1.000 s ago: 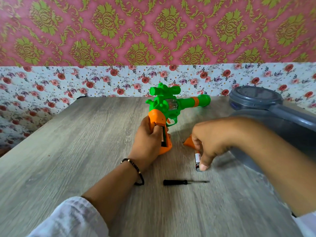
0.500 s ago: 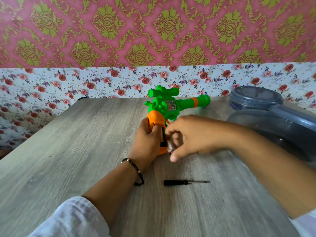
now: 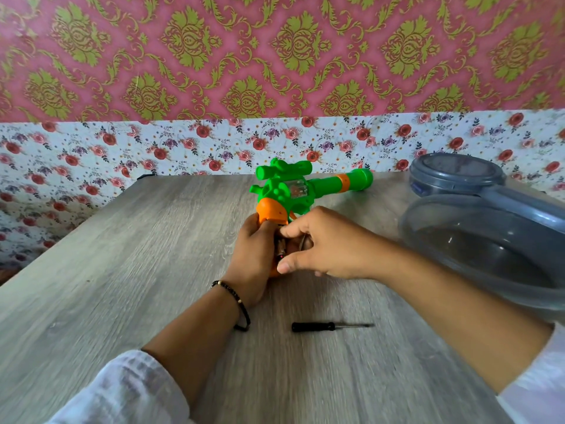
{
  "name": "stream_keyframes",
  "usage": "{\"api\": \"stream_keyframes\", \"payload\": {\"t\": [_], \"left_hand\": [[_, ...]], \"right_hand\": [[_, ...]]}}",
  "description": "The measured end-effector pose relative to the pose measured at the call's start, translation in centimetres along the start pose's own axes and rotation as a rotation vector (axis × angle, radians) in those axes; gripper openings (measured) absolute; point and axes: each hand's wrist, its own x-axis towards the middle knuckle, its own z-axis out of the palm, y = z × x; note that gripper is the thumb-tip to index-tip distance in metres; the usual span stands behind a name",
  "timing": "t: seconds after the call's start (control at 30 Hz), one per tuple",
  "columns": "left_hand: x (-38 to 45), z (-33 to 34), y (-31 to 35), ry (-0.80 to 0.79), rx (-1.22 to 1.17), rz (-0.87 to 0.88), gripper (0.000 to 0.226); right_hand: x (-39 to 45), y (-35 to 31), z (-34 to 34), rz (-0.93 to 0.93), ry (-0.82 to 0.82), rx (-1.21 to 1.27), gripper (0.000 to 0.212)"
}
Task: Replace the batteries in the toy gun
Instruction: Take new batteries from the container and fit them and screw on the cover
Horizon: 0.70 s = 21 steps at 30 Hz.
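Note:
A green toy gun with an orange grip lies on the wooden table, barrel pointing right. My left hand grips the orange handle from the left. My right hand pinches a battery between thumb and forefinger, right at the open side of the handle. The battery is mostly hidden by my fingers. A small black screwdriver lies on the table in front of my hands.
A grey translucent plastic container stands at the right, its round lid behind it. A floral papered wall runs along the table's far edge.
My right hand picked a battery up off the table at the right and carried it left to the gun's handle. My left hand has kept hold of the handle.

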Motion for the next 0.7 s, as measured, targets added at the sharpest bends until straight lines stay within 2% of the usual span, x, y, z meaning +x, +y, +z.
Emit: {"api": "stream_keyframes", "payload": {"t": [0.13,0.23,0.33,0.43,0.6,0.7], "left_hand": [[0.0,0.0,0.0,0.005,-0.023,0.004,0.019],[-0.2,0.0,0.2,-0.029,-0.069,-0.036,0.032],[-0.5,0.0,0.5,-0.093,-0.138,-0.068,0.049],[-0.8,0.2,0.7,-0.127,-0.179,-0.053,0.054],[-1.3,0.3,0.9,-0.091,-0.123,-0.037,0.051],[-1.6,0.4,1.0,-0.081,-0.128,-0.036,0.058]], "right_hand": [[0.1,0.3,0.4,-0.005,0.077,-0.021,0.023],[0.1,0.5,0.8,0.01,0.185,-0.03,0.015],[0.1,0.4,1.5,0.038,0.328,0.027,0.014],[0.1,0.3,2.0,0.042,0.428,0.132,0.019],[-0.1,0.1,2.6,0.034,0.51,0.026,0.023],[-0.2,0.2,2.8,0.029,0.517,0.033,0.012]]}}
